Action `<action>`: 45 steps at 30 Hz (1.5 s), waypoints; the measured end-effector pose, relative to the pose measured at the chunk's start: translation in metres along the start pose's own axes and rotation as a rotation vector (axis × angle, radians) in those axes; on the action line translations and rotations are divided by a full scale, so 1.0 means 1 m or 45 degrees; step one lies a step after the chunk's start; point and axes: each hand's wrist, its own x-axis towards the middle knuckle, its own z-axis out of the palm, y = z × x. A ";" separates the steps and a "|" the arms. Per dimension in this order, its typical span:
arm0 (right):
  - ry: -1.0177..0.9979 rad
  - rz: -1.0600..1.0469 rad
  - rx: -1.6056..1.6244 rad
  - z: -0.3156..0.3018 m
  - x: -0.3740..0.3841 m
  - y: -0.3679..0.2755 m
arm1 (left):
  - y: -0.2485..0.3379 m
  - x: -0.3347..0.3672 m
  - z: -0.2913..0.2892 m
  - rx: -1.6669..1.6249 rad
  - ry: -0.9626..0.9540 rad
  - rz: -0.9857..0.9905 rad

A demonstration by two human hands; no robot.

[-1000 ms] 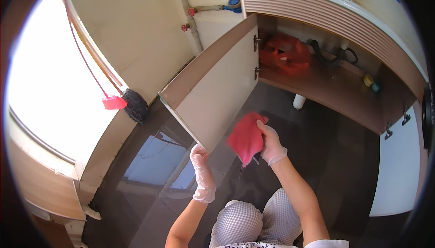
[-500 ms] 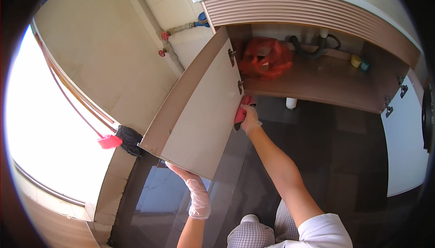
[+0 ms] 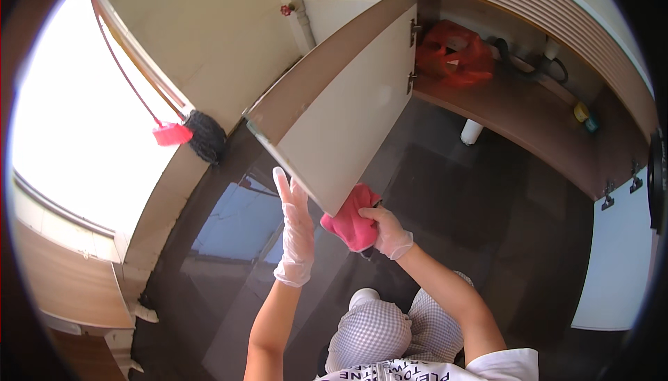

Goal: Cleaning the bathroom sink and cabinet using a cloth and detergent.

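My right hand (image 3: 387, 230), in a clear thin glove, is closed on a pink cloth (image 3: 351, 222) with a dark edge hanging below it. The cloth lies at the near bottom corner of the open white cabinet door (image 3: 341, 123). My left hand (image 3: 293, 214), gloved too, is at the door's outer edge with its fingers stretched upward and apart. Whether its fingertips touch that edge I cannot tell. Two hinges join the door to the brown cabinet (image 3: 501, 106).
Inside the cabinet are a red plastic bag (image 3: 456, 54), a dark drain hose (image 3: 518, 61) and small yellow and teal containers (image 3: 584, 115). A second door (image 3: 616, 256) hangs open at right. A red broom (image 3: 172, 134) and dark mop (image 3: 206, 137) lean at left.
My right hand and the cloth have come from the hinge side along the door's bottom to its outer corner. My left hand has shifted from under the door to its outer edge. The view has moved.
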 end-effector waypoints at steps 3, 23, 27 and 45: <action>0.043 0.352 -0.030 -0.007 -0.010 -0.003 | -0.054 -0.031 -0.038 -0.102 0.329 -0.551; -0.050 0.045 -0.835 -0.032 0.012 0.024 | -0.048 -0.053 -0.037 -0.248 0.759 -0.531; -0.133 0.100 -0.166 -0.016 0.037 -0.014 | 0.057 0.010 0.011 0.465 0.629 0.397; -0.163 0.071 -0.617 0.011 0.036 -0.039 | -0.137 -0.051 -0.080 0.801 0.309 -0.037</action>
